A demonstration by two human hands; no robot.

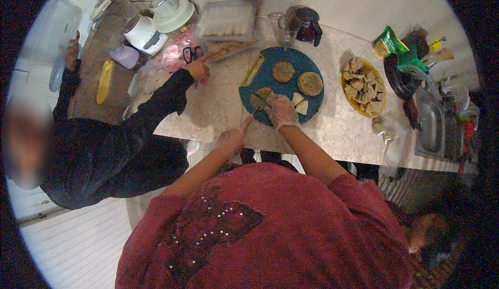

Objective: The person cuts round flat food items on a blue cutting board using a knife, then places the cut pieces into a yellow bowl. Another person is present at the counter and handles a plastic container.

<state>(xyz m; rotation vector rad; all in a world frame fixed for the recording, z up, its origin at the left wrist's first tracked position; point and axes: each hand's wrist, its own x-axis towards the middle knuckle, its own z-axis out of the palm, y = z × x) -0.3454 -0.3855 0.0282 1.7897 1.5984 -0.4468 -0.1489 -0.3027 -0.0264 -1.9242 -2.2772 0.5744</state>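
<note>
My left hand (230, 140) grips a knife (257, 110) at the near edge of a round dark blue cutting board (278, 55). Its blade lies against a round brown patty or bread (260, 96). My right hand (284, 111), in a clear plastic glove, holds that round piece from the right, and its fingertips partly cover it. Two more rounds, one (283, 72) near the board's middle and another (310, 83) at its right, lie whole. Pale cut wedges (300, 105) rest just right of my gloved hand.
A yellow oval plate (384, 94) piled with wedge-like pieces stands right. Beyond the board are a dark jug (306, 21) and a lidded clear container (226, 19). At left, a co-worker's hand (199, 70) reaches beside scissors (191, 54). A sink (430, 121) lies far right.
</note>
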